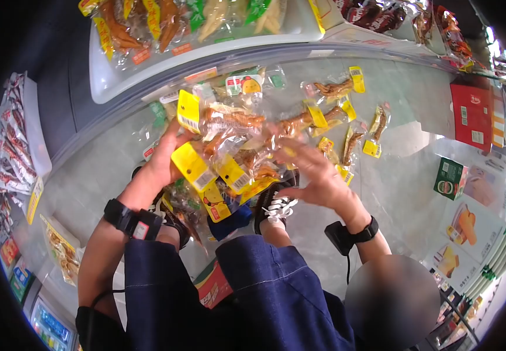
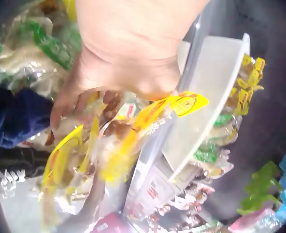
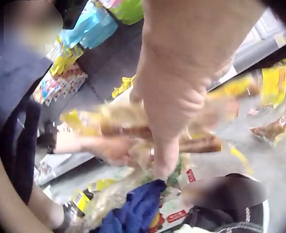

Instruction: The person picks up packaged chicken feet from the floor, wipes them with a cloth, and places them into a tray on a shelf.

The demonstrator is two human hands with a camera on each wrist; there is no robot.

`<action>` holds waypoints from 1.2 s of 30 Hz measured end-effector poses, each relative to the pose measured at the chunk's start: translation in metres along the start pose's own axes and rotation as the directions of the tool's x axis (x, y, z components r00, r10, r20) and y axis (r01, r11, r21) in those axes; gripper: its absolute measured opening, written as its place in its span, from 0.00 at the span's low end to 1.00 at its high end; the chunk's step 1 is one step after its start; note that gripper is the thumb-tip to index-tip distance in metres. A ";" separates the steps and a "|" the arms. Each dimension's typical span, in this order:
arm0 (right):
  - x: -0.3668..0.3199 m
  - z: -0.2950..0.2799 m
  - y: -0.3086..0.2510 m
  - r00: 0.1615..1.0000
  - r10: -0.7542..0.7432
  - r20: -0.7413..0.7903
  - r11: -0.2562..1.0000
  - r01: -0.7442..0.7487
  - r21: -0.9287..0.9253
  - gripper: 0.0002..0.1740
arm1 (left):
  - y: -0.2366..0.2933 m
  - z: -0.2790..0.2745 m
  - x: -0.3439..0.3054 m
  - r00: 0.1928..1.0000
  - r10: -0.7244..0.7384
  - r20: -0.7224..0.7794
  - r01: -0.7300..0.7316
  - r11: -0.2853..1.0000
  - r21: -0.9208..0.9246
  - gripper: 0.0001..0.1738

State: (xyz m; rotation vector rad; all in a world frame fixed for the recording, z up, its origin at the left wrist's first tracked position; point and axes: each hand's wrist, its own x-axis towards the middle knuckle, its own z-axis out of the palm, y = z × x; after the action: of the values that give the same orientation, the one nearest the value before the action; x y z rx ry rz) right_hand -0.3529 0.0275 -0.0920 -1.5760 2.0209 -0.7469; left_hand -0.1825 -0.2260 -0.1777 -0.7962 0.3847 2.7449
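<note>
In the head view, the left hand (image 1: 164,157) grips a bunch of clear packs with brown meat pieces (image 1: 235,120) and yellow labels (image 1: 193,166). Its fingers curl over the packs in the left wrist view, where the hand (image 2: 128,58) is seen from behind above yellow labels (image 2: 186,104). At the bunch's right side is the right hand (image 1: 318,178), blurred, fingers spread, thumb apart. From the right wrist view, the right hand (image 3: 169,99) hangs over the blurred packs; whether it touches them is unclear. More packs (image 1: 351,143) lie scattered on the grey floor (image 1: 405,193).
A white tray of packs (image 1: 104,82) stands at the top, beside a carton (image 1: 370,36). Red (image 1: 469,114) and green boxes (image 1: 450,178) are at the right. Another white tray (image 1: 38,126) is at the left. The person's shoes (image 1: 276,205) and blue cloth (image 1: 229,223) are below the bunch.
</note>
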 end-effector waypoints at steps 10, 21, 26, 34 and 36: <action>-0.044 -0.028 0.215 0.329 0.764 -0.556 0.480 -0.865 0.148 0.34 | 0.008 0.041 -0.001 0.950 -0.021 -0.312 0.167 0.878 0.449 0.18; -0.043 -0.050 0.146 0.538 0.701 -0.468 0.713 -0.527 0.462 0.07 | 0.045 0.079 -0.018 0.906 0.361 -0.221 0.260 -0.065 0.963 0.20; -0.043 -0.069 -0.008 0.882 0.188 -0.431 0.855 -0.364 -0.371 0.12 | 0.004 0.134 0.003 0.854 0.338 0.395 -0.236 -0.425 0.874 0.39; -0.005 -0.048 -0.032 0.851 0.498 -0.169 0.573 -0.176 0.801 0.09 | -0.049 0.144 0.020 0.899 0.220 0.379 -0.349 -0.164 0.923 0.44; -0.018 -0.042 0.037 0.671 0.678 -0.298 0.552 -0.198 0.810 0.11 | -0.046 0.123 0.024 0.885 0.362 0.293 -0.310 -0.012 0.951 0.31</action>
State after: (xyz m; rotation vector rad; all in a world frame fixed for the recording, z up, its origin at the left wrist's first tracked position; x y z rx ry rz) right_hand -0.4030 0.0574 -0.0851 -0.2800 1.9592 -1.6948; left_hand -0.2469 -0.1395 -0.0990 -0.2840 2.4229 1.8319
